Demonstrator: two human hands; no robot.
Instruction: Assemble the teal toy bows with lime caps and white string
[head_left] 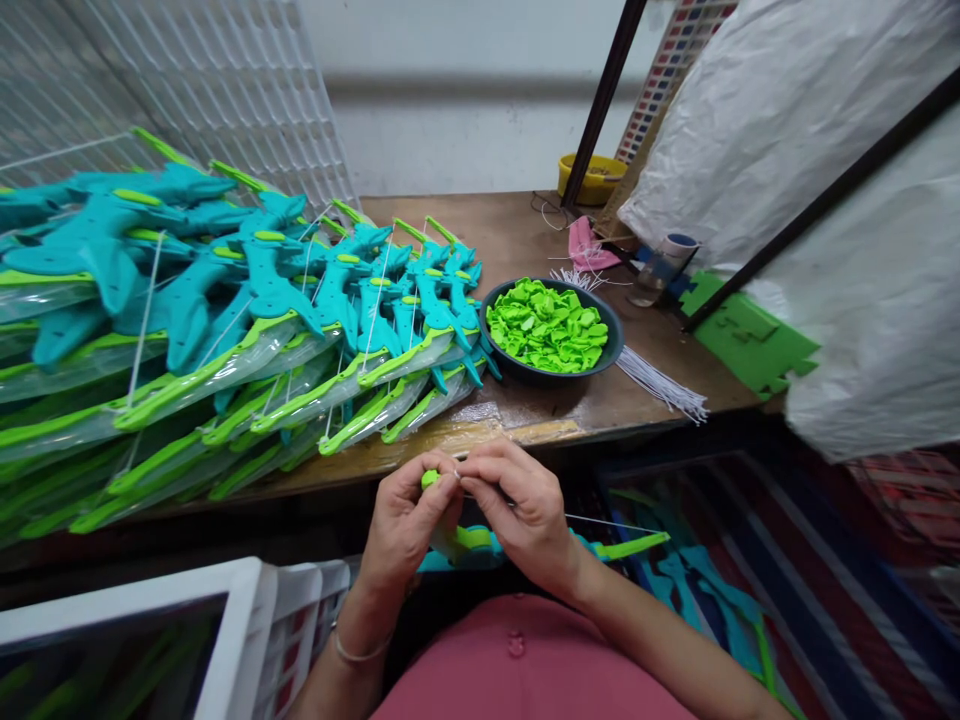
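My left hand [409,525] pinches a bright green plastic end [430,479], which looks like the limb tip of a toy bow. Its fingertips meet those of my right hand [529,515], which is closed on a thin white string [459,475]. Across my lap lies the teal and green toy bow [634,546], its middle partly hidden behind both hands. A white bowstring [600,520] runs from its right limb tip back toward my right hand. How the string sits at the left tip is covered by my fingers.
Many teal and green toy bows [274,265] are piled on the wooden bench [510,225]. A dark bowl [616,345] holds small green pieces, near a bundle of white strings [660,385]. A white crate [247,600] stands lower left; more bow parts [712,580] lie lower right.
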